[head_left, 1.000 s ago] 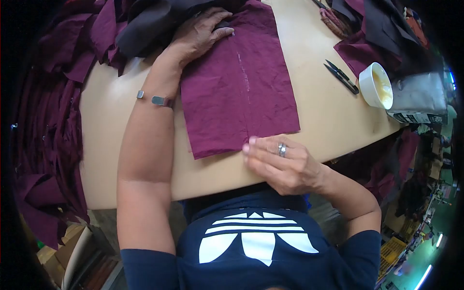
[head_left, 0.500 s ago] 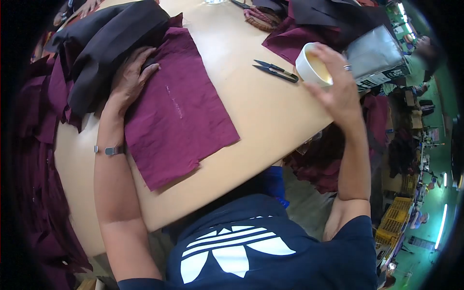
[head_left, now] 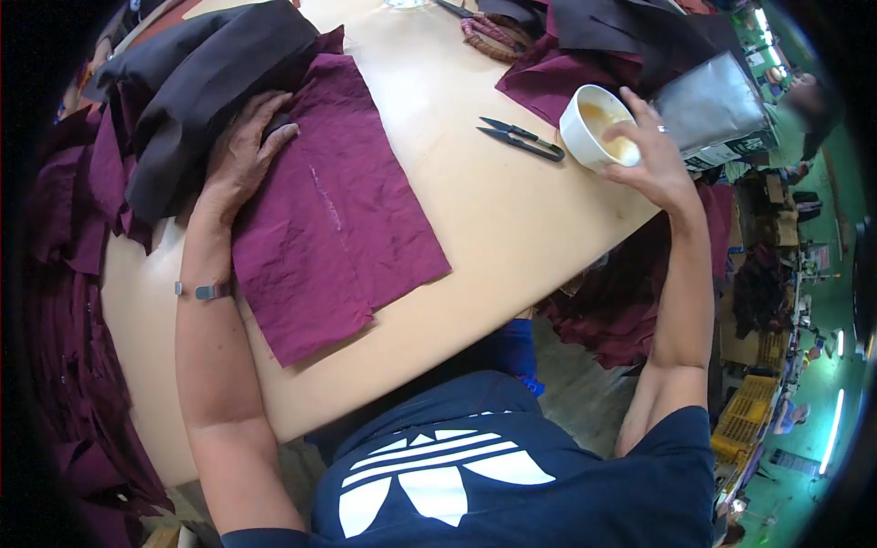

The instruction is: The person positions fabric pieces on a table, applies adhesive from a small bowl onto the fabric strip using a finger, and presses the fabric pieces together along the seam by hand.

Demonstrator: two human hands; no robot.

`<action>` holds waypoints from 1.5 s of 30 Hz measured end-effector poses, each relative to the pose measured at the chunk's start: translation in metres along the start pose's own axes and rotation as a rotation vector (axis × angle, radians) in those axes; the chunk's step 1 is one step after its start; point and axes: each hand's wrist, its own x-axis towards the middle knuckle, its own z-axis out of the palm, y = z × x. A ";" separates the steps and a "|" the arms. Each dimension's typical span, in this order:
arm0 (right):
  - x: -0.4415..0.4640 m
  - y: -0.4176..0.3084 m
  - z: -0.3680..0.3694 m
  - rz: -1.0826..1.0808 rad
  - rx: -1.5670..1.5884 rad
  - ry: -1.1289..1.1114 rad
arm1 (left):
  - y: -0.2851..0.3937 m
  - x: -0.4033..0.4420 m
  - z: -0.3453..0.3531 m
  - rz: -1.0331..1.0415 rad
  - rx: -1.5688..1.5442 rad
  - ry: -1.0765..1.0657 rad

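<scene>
My left hand [head_left: 245, 157] lies on the layered cloth, fingers stretched out and thumb apart. It rests where a dark grey fabric piece [head_left: 215, 87] meets a maroon fabric panel [head_left: 343, 215]. A pale streak runs down the middle of the maroon panel. Something small and dark shows between thumb and forefinger, too small to name. My right hand [head_left: 653, 160] is at a white cup [head_left: 577, 137] holding a brownish-yellow paste. One finger dips inside the cup, the thumb is by its near rim, and another finger is raised. Black thread snips [head_left: 523, 139] lie left of the cup.
A clear-wrapped block [head_left: 713, 105] stands right of the cup. More dark and maroon cloth [head_left: 630, 41] lies at the back right, near scissors with wrapped handles [head_left: 493, 38]. Maroon cloth [head_left: 73, 365] hangs at the table's left. Yellow crates [head_left: 744, 411] stand at far right.
My right hand has shifted slightly right and its fingers have spread, showing more of the cup's inside. My left hand stays on the cloth.
</scene>
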 end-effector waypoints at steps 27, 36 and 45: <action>0.109 -0.260 0.075 -0.395 0.880 0.175 | -0.004 0.000 0.005 -0.038 -0.210 0.010; 0.111 -0.263 0.077 -0.434 0.756 0.219 | -0.006 0.001 0.006 -0.025 -0.232 0.058; 0.063 -0.252 0.064 -0.672 0.560 0.295 | -0.010 0.005 0.015 0.031 -0.127 0.067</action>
